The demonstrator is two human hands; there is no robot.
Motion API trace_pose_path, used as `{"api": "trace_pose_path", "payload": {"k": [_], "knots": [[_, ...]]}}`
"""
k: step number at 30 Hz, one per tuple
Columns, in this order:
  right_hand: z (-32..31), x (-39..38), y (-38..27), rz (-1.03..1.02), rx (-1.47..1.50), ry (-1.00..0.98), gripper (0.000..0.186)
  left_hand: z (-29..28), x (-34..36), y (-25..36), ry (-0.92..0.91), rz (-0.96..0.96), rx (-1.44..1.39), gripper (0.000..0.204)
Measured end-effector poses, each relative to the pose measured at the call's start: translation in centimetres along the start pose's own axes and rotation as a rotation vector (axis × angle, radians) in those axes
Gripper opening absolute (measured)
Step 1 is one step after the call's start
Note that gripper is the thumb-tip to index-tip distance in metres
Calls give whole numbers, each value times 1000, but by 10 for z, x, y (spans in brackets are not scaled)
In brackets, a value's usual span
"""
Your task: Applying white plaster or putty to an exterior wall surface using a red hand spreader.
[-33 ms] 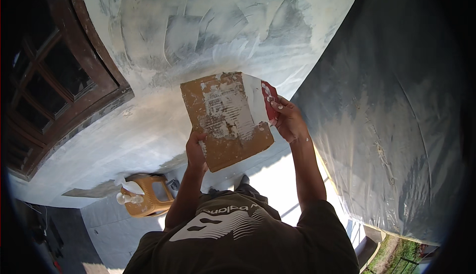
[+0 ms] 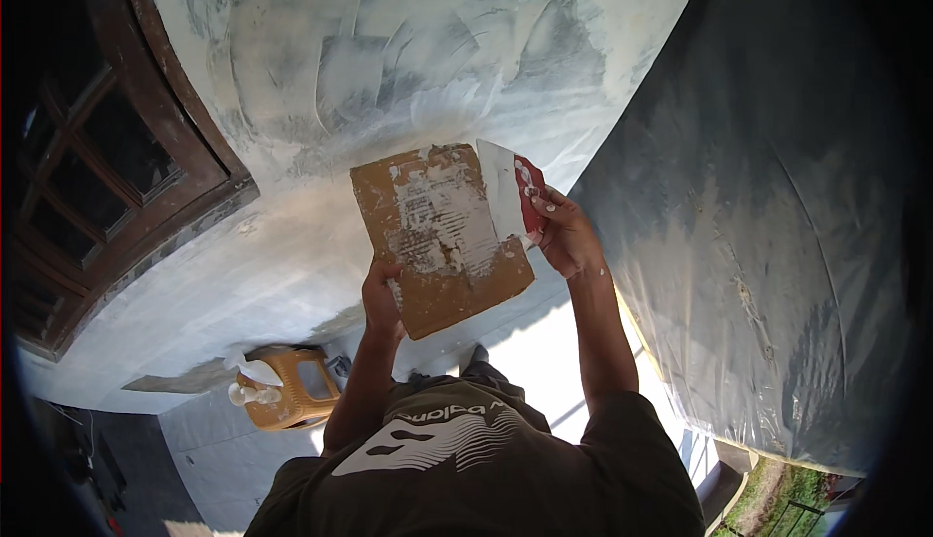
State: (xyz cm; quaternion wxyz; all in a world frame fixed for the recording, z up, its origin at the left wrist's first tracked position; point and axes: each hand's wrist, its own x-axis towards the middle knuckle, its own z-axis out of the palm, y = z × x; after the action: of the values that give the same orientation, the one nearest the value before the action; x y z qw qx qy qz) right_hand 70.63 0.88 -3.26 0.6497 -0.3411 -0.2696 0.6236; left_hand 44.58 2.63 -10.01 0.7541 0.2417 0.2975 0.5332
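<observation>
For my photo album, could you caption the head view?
Left hand holding a smeared brown board, right hand a red-handled scraper, before a patchy wall.

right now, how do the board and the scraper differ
The board is brown, while the scraper is pale and red. The board looks clearly larger than the scraper. The left hand holds the board; the right hand holds the scraper. Both are smeared with white.
</observation>
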Motion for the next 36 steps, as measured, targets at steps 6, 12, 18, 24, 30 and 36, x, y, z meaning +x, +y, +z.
{"api": "trace_pose_path", "payload": {"k": [6,12,18,24,30,36], "knots": [[-23,18,-55,-86,235,35,36,32,23,-13,-75,24,-29,47],[-62,63,-106,-285,317,24,30,76,39,-22,-50,119,33,48],[-64,168,-136,-1141,-748,674,21,92,51,-31,-27,178,6,46],[-33,248,-113,-1273,-1157,681,58,113,37,-25,220,310,33,28],[-23,259,-82,-1223,-1189,691,60,87,51,-6,226,379,8,16],[-14,247,-45,-1184,-1222,634,58,58,65,-7,217,327,122,47]]}}
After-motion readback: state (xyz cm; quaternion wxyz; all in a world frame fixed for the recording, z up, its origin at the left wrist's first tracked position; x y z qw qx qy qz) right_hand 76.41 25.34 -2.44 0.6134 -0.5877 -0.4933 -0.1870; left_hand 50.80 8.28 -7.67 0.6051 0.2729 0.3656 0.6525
